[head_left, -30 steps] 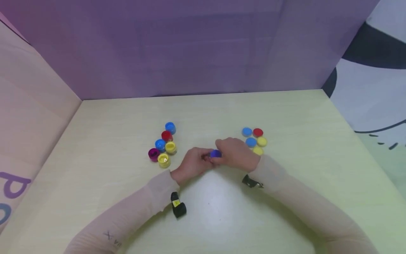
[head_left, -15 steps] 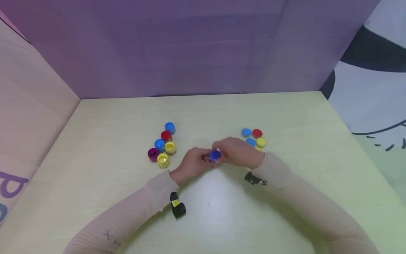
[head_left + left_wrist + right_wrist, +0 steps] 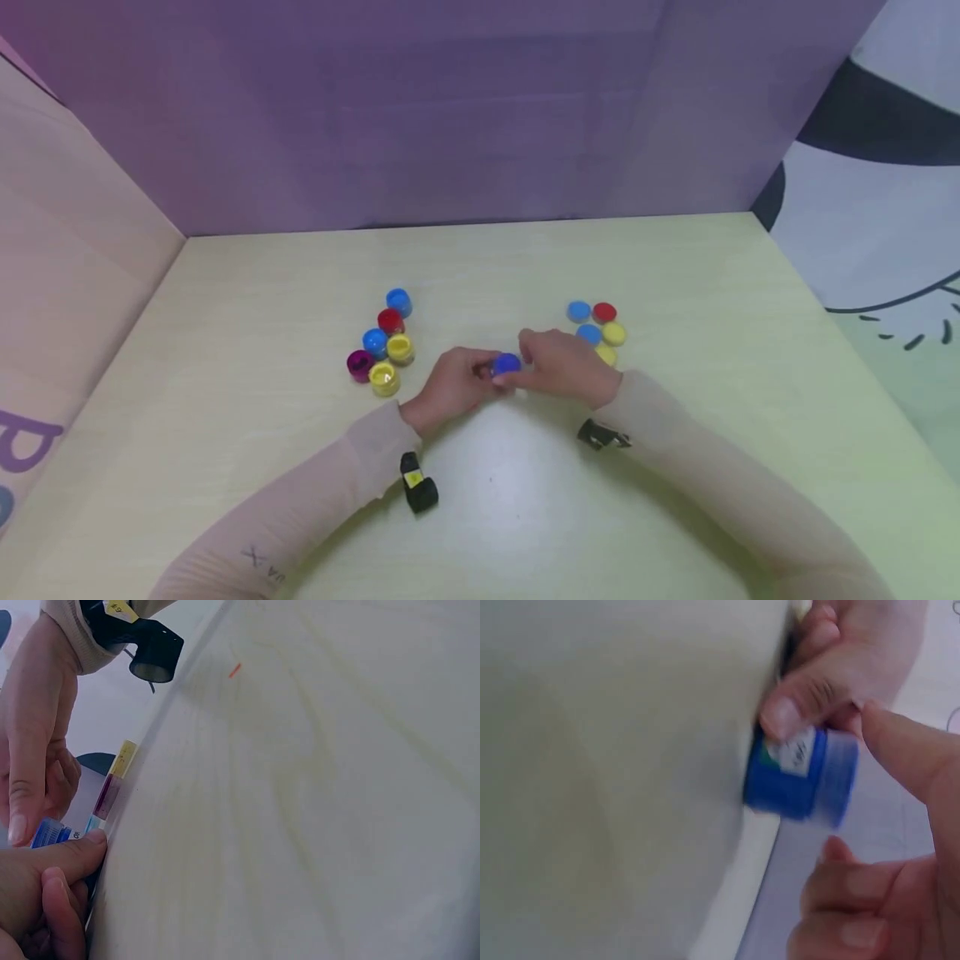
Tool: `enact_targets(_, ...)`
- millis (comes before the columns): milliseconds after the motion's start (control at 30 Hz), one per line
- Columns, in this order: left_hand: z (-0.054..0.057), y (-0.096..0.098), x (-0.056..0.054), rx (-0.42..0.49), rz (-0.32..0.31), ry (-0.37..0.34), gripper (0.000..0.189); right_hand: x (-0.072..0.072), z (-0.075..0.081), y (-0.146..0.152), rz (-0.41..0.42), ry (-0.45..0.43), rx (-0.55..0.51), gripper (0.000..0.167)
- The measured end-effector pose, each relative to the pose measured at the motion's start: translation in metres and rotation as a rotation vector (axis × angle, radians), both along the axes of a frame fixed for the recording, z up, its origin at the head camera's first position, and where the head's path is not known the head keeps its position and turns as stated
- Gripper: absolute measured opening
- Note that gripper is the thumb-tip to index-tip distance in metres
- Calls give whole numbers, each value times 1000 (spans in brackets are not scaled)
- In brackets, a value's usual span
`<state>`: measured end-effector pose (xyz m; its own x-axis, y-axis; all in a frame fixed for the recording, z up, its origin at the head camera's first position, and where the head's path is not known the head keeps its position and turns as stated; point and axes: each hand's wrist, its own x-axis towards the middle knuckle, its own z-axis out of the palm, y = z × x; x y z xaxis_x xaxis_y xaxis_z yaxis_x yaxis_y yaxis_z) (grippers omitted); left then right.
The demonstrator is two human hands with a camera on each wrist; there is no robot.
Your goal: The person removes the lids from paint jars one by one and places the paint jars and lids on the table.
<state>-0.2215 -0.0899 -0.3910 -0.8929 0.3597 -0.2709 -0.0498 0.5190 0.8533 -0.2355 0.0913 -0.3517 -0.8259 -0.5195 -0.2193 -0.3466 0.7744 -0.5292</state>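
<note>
In the head view my left hand (image 3: 459,382) grips a small blue jar (image 3: 498,372) at the middle of the table. The right wrist view shows its white label (image 3: 796,754) under the left thumb, and a blue screw lid (image 3: 838,780) on the jar's end. My right hand (image 3: 564,367) is spread around that lid. Its thumb (image 3: 900,750) and fingertips (image 3: 855,885) stand apart from the lid there, with a gap on either side. Most of the left fingers are hidden behind the jar in the right wrist view.
Left of the hands stand several small paint jars without lids: blue (image 3: 399,302), red (image 3: 391,322), yellow (image 3: 384,379) and purple (image 3: 361,366). Several loose lids, blue (image 3: 579,312), red (image 3: 604,312) and yellow (image 3: 613,334), lie just beyond the right hand. A purple wall (image 3: 480,125) closes off the table's far edge.
My right hand has shifted its hold about the lid, its fingers now loosened away from it. The left hand keeps the jar in nearly the same place.
</note>
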Motion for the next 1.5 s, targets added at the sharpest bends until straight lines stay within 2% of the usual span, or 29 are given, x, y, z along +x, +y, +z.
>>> enact_targets(233, -1, -1, 0, 9, -10, -8, 33, 2, -6, -7, -9, 26, 15, 38)
enact_targets(567, -2, -1, -1, 9, -13, 28, 35, 0, -3, -4, -4, 3, 1, 33)
enact_targets(833, -2, 0, -1, 11, -17, 40, 33, -6, 1, 6, 159, 72, -24, 22)
enact_targets(967, -2, -1, -1, 23, -12, 26, 32, -8, 2, 10, 236, 97, -69, 24)
enact_targets(1067, -2, -1, 0, 26, -13, 21, 33, -9, 2, 12, 263, 99, -84, 28)
enact_targets(1200, -1, -1, 0, 11, -22, 26, 37, -7, 5, 10, 233, 74, -52, 37)
enact_targets(1400, 0, 0, 0, 4, 0, 16, 37, -2, 8, -2, 66, 38, 41, 47)
enact_targets(1500, -1, 0, -1, 3, 0, 18, 37, 0, 7, -7, 18, 37, 90, 50)
